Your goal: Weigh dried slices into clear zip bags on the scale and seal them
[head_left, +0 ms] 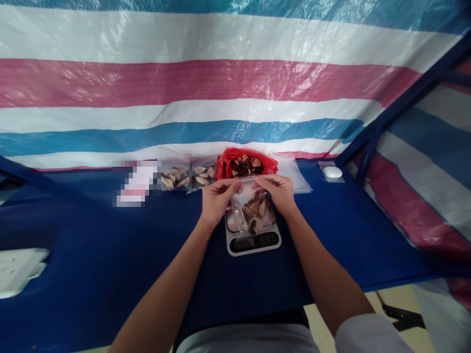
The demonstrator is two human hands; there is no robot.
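Between my two hands is a clear plastic bag [253, 211] with several brown dried slices inside. My left hand [218, 198] pinches the bag's top edge at its left end, and my right hand [280, 192] pinches the same edge at the right. The bag hangs over a white digital kitchen scale [253, 244], covering much of its plate; whether it rests on the plate I cannot tell. Just behind my hands stands an open red plastic bag [225, 164] full of similar dried slices [246, 165].
Left of the red bag lie two clear bags of slices [174, 177] [202, 175] and a blurred-out item [138, 184]. Flat clear bags [300, 179] lie to its right. A white oval object [332, 172] is farther right; a white case [22, 269] sits at left on the blue table [91, 255].
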